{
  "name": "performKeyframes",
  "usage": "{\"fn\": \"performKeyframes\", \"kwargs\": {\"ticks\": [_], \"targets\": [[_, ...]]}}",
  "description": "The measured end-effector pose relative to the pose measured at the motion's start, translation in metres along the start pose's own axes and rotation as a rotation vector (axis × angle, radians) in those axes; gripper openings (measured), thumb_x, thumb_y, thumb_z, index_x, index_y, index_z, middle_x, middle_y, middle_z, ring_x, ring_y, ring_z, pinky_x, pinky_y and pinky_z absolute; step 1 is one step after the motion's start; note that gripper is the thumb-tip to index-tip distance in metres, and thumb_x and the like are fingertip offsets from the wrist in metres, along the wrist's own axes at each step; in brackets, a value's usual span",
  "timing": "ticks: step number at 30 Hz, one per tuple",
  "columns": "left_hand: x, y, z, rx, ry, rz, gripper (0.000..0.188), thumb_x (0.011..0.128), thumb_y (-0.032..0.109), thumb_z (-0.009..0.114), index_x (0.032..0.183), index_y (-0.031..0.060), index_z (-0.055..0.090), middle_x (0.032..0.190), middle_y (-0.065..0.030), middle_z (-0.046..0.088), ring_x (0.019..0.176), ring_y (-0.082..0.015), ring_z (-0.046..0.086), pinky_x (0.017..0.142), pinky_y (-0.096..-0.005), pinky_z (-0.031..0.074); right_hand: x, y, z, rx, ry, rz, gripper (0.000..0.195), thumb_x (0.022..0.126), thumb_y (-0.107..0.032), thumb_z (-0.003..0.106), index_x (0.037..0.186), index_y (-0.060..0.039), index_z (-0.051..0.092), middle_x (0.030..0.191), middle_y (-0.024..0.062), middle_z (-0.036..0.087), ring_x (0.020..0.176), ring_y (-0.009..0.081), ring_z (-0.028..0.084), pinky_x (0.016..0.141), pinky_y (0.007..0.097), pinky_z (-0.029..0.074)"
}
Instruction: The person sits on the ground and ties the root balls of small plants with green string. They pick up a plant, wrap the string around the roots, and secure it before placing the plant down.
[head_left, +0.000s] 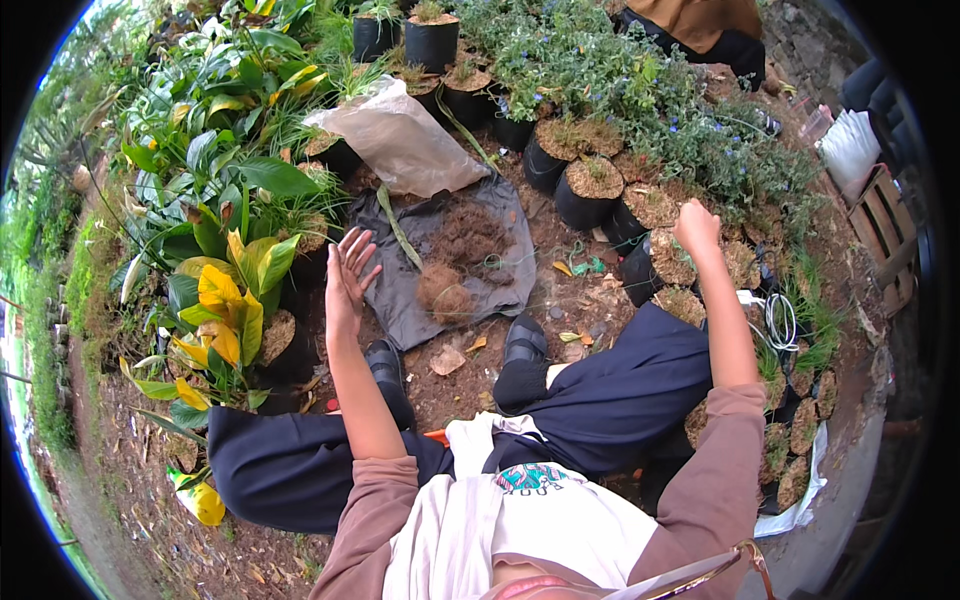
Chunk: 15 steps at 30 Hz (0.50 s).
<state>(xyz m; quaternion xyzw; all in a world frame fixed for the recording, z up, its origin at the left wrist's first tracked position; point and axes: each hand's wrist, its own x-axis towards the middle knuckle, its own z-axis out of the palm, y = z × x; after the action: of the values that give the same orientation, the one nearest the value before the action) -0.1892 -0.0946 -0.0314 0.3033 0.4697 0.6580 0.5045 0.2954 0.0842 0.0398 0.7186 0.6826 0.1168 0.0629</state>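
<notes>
My left hand (349, 277) is raised palm up with fingers spread, holding nothing, left of a dark plastic sheet (382, 300). On that sheet lie a brown fibre ball (445, 292) and a heap of loose dark fibre (472, 236). A thin green string (525, 306) runs from the ball towards my right hand (697, 225). That hand is a fist, apparently gripping the string, over the potted plants at the right; its inner side is hidden. A long flat green strip (399, 231) touches the ball. My sandalled feet are near the sheet's lower edge.
A clear plastic sheet (405, 142) overlaps the dark one. Black grow bags (581, 199) with fibre tops line the right; broad-leaved plants (217, 300) crowd the left. A coiled white cable (780, 322) and a wooden crate (885, 225) are farther right. A tangle of green string (589, 264) lies on soil.
</notes>
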Motion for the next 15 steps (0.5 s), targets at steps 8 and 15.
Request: {"fn": "performKeyframes", "kwargs": {"ticks": [8, 15], "targets": [[-0.007, -0.016, 0.051, 0.144, -0.191, -0.064, 0.064, 0.092, 0.055, 0.023, 0.137, 0.0100, 0.029, 0.138, -0.0095, 0.036, 0.129, -0.0213, 0.031, 0.101, -0.0376, 0.030, -0.043, -0.099, -0.006, -0.110, 0.237, -0.258, 0.015, 0.070, -0.014, 0.062, 0.084, -0.0067, 0.065, 0.092, 0.0103, 0.059, 0.086, 0.0254, 0.059, 0.076, 0.0410, 0.043], [-0.014, -0.039, 0.109, 0.083, -0.366, -0.157, 0.064, 0.094, 0.052, 0.020, 0.142, 0.0115, 0.016, 0.148, -0.0075, 0.013, 0.137, -0.0207, 0.010, 0.109, -0.0369, 0.011, -0.119, -0.253, 0.034, 1.799, -0.379, -0.656, 0.036, 0.086, -0.018, 0.056, 0.115, 0.0022, 0.050, 0.103, 0.0118, 0.059, 0.093, 0.0166, 0.057, 0.081, 0.0299, 0.046]]}}
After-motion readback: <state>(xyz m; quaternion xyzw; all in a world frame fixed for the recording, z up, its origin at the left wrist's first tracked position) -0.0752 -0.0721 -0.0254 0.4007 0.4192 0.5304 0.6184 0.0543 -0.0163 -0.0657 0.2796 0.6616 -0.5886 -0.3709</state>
